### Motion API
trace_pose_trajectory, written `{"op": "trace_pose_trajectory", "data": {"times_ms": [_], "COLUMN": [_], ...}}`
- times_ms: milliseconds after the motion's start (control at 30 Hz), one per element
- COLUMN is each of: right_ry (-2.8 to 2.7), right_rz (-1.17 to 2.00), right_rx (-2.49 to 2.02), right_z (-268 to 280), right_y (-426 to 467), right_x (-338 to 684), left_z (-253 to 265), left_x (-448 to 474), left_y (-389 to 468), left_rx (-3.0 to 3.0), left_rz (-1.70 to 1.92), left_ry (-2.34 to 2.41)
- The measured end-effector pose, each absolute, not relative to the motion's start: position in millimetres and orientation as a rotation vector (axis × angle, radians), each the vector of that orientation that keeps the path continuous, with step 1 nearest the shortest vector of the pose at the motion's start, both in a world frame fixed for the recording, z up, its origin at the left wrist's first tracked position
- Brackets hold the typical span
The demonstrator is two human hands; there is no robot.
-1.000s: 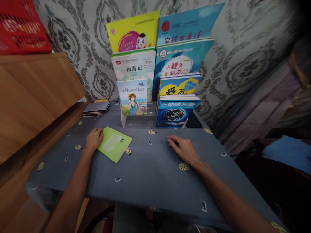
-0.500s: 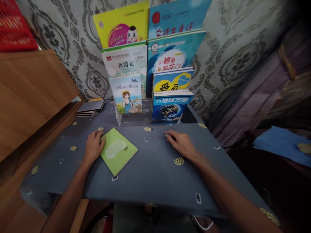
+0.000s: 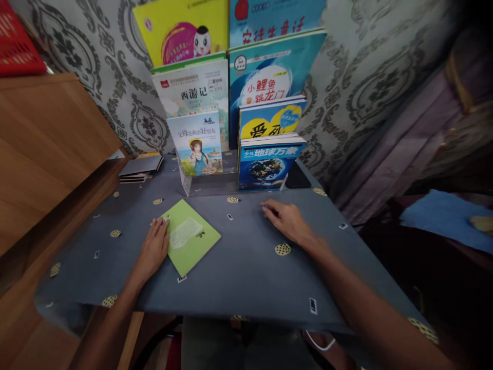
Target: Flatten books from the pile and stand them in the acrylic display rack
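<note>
A light green booklet (image 3: 192, 237) lies flat and turned at an angle on the blue-grey tablecloth, a pale text patch on its cover. Stretched over its left edge are the fingers of my left hand (image 3: 154, 245), touching the booklet without gripping it. My right hand (image 3: 285, 220) rests on the cloth to the right, fingers loosely bent and a gap by the thumb; nothing shows in it. Just beyond that hand, a blue book with a globe (image 3: 267, 167) stands in a clear stepped rack (image 3: 186, 184). Left of it, a book with a girl on its cover (image 3: 196, 146) stands in the same rack.
Taller books, such as a yellow one (image 3: 181, 31) and a teal one (image 3: 275, 64), rise on the rack's back tiers. A small stack of books (image 3: 140, 167) lies at the back left, and a dark flat object (image 3: 298, 176) at the rack's right. A wooden cabinet (image 3: 50, 139) borders the left.
My left hand has slid inward, its fingers now further over the booklet's left edge. My right hand stays about where it was. The view has shifted slightly.
</note>
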State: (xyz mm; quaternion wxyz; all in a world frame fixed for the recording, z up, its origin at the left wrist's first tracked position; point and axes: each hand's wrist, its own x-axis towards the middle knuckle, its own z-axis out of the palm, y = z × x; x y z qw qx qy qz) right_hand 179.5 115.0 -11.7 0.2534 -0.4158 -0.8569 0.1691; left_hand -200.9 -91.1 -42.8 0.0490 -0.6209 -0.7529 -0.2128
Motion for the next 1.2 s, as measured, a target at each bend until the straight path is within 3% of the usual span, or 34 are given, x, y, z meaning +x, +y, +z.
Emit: {"op": "trace_pose_trajectory", "data": {"times_ms": [433, 767, 1200], "right_ry": [-2.331, -2.059, -1.744], "right_rz": [0.536, 0.908, 0.891], "right_rx": [-1.143, -1.052, -1.148], "right_z": [-13, -21, -25], "right_y": [116, 125, 133], "right_x": [179, 196, 208], "left_z": [-22, -36, -33], "left_x": [-168, -185, -140], "left_y": [-85, -127, -89], "left_rx": [-2.25, -2.254, -2.35], "left_rz": [-0.658, -0.366, -0.11], "left_ry": [-2.222, -2.094, -2.024]}}
